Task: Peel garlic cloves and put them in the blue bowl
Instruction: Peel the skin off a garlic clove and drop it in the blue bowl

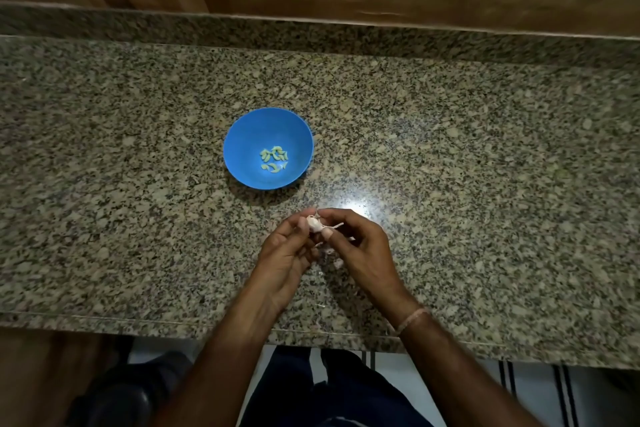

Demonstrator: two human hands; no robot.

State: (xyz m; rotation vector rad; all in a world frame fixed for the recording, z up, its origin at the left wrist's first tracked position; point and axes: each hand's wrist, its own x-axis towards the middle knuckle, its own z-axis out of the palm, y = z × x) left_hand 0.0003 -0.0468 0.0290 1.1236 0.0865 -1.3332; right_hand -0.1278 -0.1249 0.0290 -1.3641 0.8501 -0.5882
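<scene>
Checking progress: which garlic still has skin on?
The white garlic pinched by left hand and right hand, skin trailing; the cloves in the blue bowl are bare, yellowish.

Cloves (274, 158) lie in the bowl (242, 135) on the counter (450, 149) — garlic (314, 222) before it, slightly right.

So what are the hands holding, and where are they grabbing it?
A garlic clove. The left hand pinches its left side; the right hand pinches its right side, where loose skin sticks out.
</scene>
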